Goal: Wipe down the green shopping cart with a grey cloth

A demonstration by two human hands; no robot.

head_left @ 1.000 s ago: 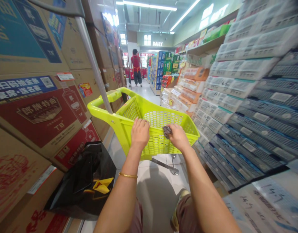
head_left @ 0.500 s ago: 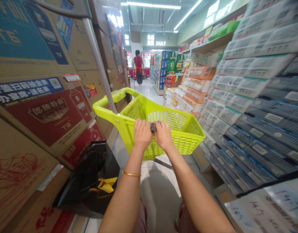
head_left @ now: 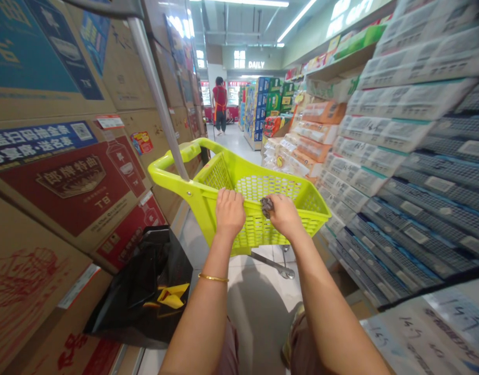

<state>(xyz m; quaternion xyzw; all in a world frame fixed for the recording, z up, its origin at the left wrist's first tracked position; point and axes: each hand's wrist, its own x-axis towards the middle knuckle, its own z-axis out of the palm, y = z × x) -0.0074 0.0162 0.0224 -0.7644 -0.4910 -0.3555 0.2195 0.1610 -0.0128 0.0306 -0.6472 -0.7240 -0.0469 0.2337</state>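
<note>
A lime-green plastic shopping cart stands across the aisle before me, with perforated basket walls. My left hand is closed over the near rim of its basket, fingers folded inward. Further right along that same rim, my right hand grips a small crumpled grey-brown rag and presses it against the edge. Much of the rag is hidden inside the fist. A grey metal pole rises in front of the cart's handle end.
Stacked liquor cartons wall the left side. A black bag with a yellow piece in it sits on the floor there. Packs of tissue are piled on the right. A person in red stands far down the aisle.
My right hand has slid right along the rim with the rag, away from my left hand, which stays in place. The distant person has turned slightly.
</note>
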